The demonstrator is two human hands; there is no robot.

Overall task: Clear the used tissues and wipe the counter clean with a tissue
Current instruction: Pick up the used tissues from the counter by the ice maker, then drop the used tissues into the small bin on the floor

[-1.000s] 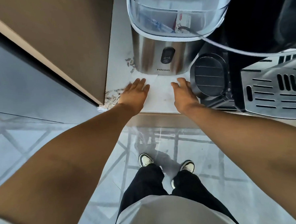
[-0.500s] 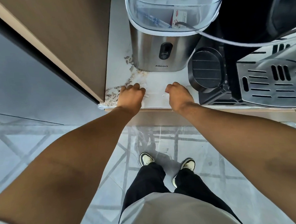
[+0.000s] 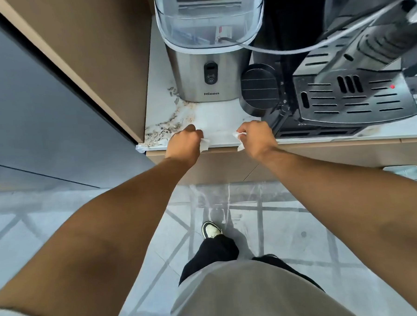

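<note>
Both of my hands are fists at the front edge of the white marble counter (image 3: 215,116). My left hand (image 3: 183,143) is shut on a crumpled white tissue (image 3: 205,144) that sticks out toward the right. My right hand (image 3: 256,137) is shut on another white tissue (image 3: 239,138), with a corner hanging over the counter edge. Between the two hands lies a bare strip of counter. Brown speckles mark the counter surface to the left of my left hand.
A steel Hicon appliance (image 3: 209,68) with a clear lid stands at the back of the counter. A black coffee machine with a slotted drip tray (image 3: 354,97) and a round black part (image 3: 259,90) fills the right. A brown cabinet wall (image 3: 88,55) bounds the left.
My hands were flat and spread on the counter, then drew back toward the front edge and closed into fists, each gathering a tissue. One foot has stepped back.
</note>
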